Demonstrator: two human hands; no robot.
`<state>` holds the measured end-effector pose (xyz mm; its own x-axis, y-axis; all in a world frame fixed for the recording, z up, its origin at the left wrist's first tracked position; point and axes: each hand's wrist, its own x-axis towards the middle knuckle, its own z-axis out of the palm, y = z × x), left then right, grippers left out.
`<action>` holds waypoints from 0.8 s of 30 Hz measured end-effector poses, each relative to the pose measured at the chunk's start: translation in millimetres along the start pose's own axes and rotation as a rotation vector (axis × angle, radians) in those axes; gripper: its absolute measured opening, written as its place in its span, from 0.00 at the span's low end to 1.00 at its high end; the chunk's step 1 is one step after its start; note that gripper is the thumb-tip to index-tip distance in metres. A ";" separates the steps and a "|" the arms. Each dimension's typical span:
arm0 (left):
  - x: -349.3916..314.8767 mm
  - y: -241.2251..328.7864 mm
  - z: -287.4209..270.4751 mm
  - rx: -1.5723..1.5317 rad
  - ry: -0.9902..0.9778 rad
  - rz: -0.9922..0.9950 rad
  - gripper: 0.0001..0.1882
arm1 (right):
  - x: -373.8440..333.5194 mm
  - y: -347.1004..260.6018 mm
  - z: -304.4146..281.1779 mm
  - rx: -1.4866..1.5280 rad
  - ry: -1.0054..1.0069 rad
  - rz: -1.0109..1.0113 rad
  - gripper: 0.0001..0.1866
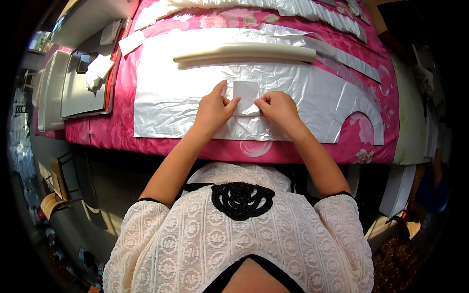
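A small white folded square (246, 97), paper or thin plastic, lies on a wide, creased, silvery-white plastic sheet (166, 105). My right hand (279, 111) pinches the square's right edge between thumb and finger. At its left side my left hand (213, 110) rests on the sheet with the index finger stretched forward. Its thumb points toward the square's left edge, and the fingers are apart. Just beyond both hands, a long cream-coloured roll (244, 52) lies crosswise on the sheet. Toward its right end the sheet has a curved cutout, like a carrier bag's handle opening.
A pink flowered cloth (215, 150) covers the table. Stacked white plastic pieces (322, 19) line the far side, with loose strips (359, 64) at the right. On the left stand a red-edged box (88, 78) with small white papers (99, 68) and a white bin (51, 90).
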<state>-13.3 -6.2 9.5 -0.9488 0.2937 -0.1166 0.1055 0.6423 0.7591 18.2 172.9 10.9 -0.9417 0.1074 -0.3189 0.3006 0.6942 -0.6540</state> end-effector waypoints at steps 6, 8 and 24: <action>-2.2 -9.3 15.7 0.370 0.094 0.695 0.29 | 7.1 0.8 -1.2 0.034 -0.052 0.038 0.15; -1.5 -1.7 26.1 0.531 0.031 0.655 0.36 | 9.0 2.4 -1.3 0.053 -0.061 0.042 0.15; 1.0 -19.1 38.5 0.477 -0.007 0.553 0.54 | -14.7 -18.6 -17.0 -0.517 0.057 -0.103 0.16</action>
<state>-4.7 9.1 -29.8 -0.7175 0.6679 0.1976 0.6885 0.6370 0.3467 23.9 170.5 39.5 -0.9734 0.0491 -0.2237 0.1064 0.9619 -0.2518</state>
